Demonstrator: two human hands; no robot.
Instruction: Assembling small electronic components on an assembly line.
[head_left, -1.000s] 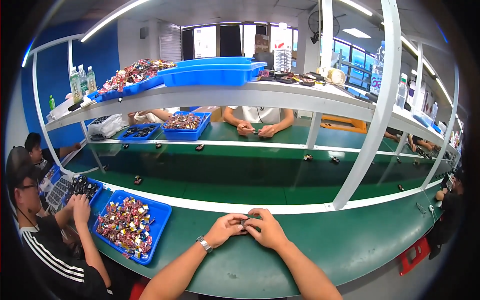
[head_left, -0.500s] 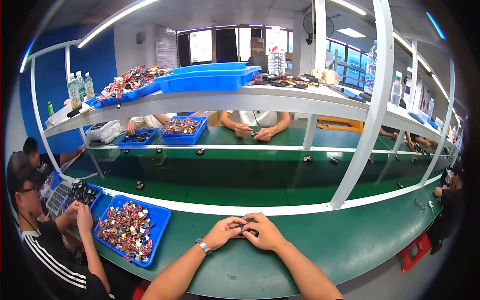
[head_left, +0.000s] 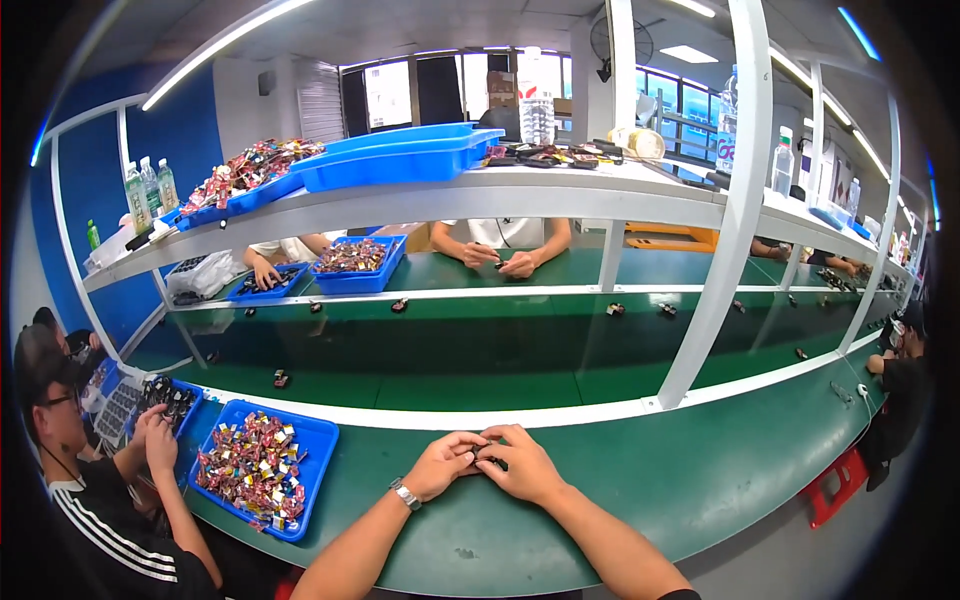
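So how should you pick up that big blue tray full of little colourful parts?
Probably take the blue tray by its two short rims, one hand each end, coming from above. It lies flat on the green bench, open-topped and heaped with small parts, so keeping it level should stop them spilling.

I see two bare forearms, no sleeves reaching them. My left hand has a silver metal-link watch at the wrist; my right hand wears nothing.
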